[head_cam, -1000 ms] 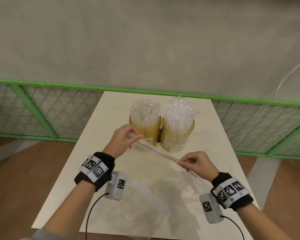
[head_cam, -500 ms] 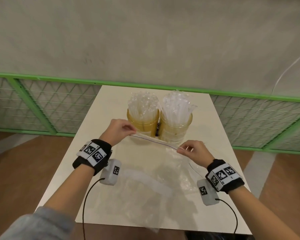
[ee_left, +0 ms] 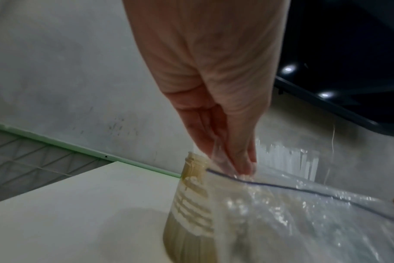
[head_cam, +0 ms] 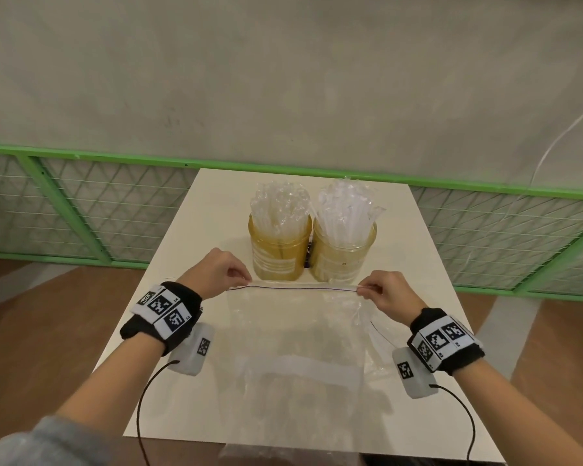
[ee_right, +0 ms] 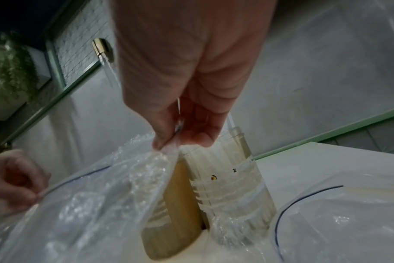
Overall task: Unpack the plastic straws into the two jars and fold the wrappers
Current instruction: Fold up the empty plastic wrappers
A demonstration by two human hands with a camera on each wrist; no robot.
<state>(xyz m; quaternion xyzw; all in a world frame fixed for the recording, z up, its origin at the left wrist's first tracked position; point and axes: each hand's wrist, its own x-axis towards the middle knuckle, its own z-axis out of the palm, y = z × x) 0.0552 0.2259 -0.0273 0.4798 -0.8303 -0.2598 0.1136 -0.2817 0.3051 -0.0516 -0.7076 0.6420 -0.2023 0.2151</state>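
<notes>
Two amber jars, the left jar (head_cam: pixel 278 252) and the right jar (head_cam: pixel 344 252), stand side by side at mid-table, each packed with clear plastic straws (head_cam: pixel 345 210). In front of them a clear zip wrapper (head_cam: pixel 297 334) with a dark zip line is stretched taut and level above the table. My left hand (head_cam: pixel 246 280) pinches its left top corner and my right hand (head_cam: pixel 362 290) pinches its right top corner. The left wrist view has the pinch (ee_left: pixel 234 167) by the left jar (ee_left: pixel 191 201); the right wrist view has the other pinch (ee_right: pixel 175 140).
A second clear wrapper (head_cam: pixel 379 334) with a dark zip line lies flat on the white table (head_cam: pixel 216 210) under and right of the held one, also in the right wrist view (ee_right: pixel 340 224). A green mesh fence (head_cam: pixel 81 210) runs behind the table. Cables hang from both wrists.
Both hands have spread apart and levelled out. The wrapper's zip edge, slanted a second ago, is now pulled straight and horizontal in front of the jars.
</notes>
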